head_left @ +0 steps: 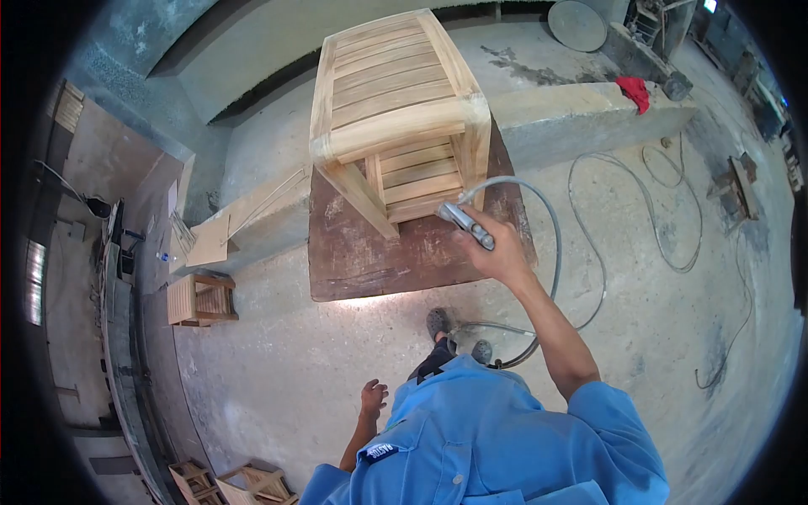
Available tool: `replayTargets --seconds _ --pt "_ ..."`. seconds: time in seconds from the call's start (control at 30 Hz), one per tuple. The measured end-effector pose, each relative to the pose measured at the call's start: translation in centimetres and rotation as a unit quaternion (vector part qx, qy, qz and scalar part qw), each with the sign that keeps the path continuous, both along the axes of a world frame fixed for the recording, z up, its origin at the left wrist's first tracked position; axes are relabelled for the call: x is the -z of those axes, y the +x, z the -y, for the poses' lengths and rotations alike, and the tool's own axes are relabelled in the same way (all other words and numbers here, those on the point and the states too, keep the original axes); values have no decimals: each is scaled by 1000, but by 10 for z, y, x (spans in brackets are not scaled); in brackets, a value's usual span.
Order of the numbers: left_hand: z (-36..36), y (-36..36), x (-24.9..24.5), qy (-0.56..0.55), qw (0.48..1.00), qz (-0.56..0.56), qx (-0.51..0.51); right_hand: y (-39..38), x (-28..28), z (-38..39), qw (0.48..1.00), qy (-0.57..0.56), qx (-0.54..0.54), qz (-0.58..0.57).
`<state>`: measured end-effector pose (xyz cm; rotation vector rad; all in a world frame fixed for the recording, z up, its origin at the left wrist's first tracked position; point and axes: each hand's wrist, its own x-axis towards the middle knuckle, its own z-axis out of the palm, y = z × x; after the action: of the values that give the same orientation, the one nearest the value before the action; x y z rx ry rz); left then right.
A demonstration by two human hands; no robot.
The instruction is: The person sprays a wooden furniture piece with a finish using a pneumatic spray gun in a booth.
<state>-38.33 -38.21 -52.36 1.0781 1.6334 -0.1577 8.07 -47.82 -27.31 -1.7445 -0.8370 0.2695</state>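
A slatted wooden stool (396, 71) with a lower slatted shelf (421, 172) stands on a brown, worn board (362, 269). My right hand (498, 250) is wrapped round a metal spray gun (465, 225), held close to the stool's near legs and apart from them as far as I can see. From the gun a grey air hose (551, 223) loops right and down toward my feet. My left hand (373, 396) hangs low at my left side, fingers loosely bent and apart, holding nothing.
A low concrete ledge (581, 118) runs behind the board, with a red cloth (633, 94) on it. More hose (602, 252) coils over the floor at right. A small wooden stool (202, 300) stands at left; wooden frames (252, 484) lie bottom left. Cardboard (210, 241) leans on the ledge.
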Motion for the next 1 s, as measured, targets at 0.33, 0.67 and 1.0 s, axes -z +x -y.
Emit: replayTargets --seconds 0.33,0.67,1.0 --pt "-34 13 1 -40 999 -30 3 -12 30 -14 996 -72 -50 -34" --pt "-92 45 -10 -11 999 34 24 13 12 -57 1000 15 19 5" --pt "-68 29 7 -29 999 5 26 -14 28 -15 999 -28 44 -1"
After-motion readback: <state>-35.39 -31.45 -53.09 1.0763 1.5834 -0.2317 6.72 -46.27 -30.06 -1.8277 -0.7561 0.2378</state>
